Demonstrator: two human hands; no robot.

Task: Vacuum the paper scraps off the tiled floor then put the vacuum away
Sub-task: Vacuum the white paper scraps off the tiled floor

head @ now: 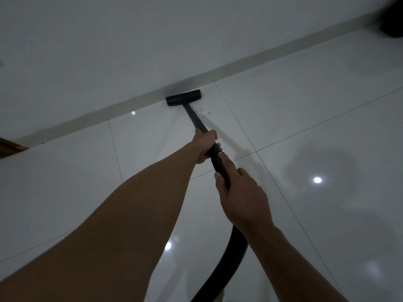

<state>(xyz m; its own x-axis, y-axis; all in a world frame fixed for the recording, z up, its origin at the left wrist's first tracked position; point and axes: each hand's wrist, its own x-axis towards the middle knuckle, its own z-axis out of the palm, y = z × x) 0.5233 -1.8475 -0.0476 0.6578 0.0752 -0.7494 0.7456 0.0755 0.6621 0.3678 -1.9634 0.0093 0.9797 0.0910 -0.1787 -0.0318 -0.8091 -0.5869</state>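
A black vacuum floor head [183, 97] rests on the white tiled floor [305, 118], right against the skirting board. Its black wand [194, 117] slants back toward me. My left hand [206, 147] grips the wand at its lower end. Just behind it my right hand [239, 197] grips the ribbed black hose [220, 164], which curves down out of the bottom of the view. A small heap of white paper scraps [206, 110] lies on the tile just right of the wand, close behind the head.
A white wall [109, 51] with a beige skirting board [239, 66] runs diagonally across the top. A dark object [392, 22] stands in the far right corner. A wooden edge [11, 146] shows at the left. Ceiling lights reflect off the glossy tiles.
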